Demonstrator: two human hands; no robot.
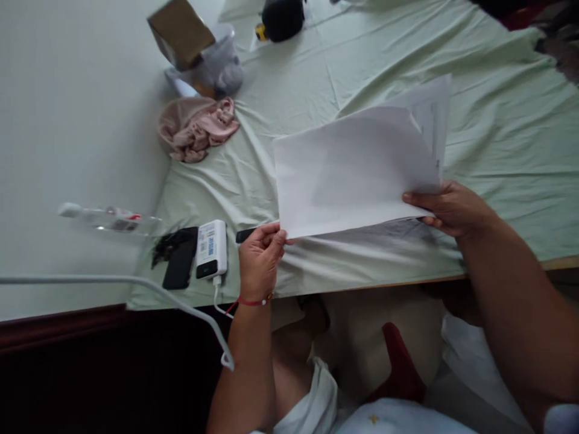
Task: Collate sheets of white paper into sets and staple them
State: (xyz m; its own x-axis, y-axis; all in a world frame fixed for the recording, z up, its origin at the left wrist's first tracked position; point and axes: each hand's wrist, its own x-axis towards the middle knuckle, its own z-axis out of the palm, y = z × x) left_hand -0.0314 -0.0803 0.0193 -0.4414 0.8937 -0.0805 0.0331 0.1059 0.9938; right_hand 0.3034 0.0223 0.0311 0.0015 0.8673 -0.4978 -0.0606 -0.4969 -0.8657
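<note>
A few sheets of white paper [348, 172] are held up between my hands, over a pale green cloth [506, 144]. The front sheet looks blank; behind it, at the upper right, another sheet [436, 117] shows faint print. My left hand [262, 253] pinches the lower left corner between thumb and fingers. On the right edge, my right hand [452, 208] grips the sheets, thumb on top and fingers underneath. Part of a dark phone-like object [245, 235] shows just behind my left hand; the rest is hidden.
Left of my hands lie a white power bank [211, 250] with a plugged-in cable, a black phone [181, 259] and a clear plastic bottle [113, 220]. Farther back are a pink cloth [199, 129], a cardboard box [181, 33] and a black object [283, 18]. A white cable [136, 279] crosses the lower left.
</note>
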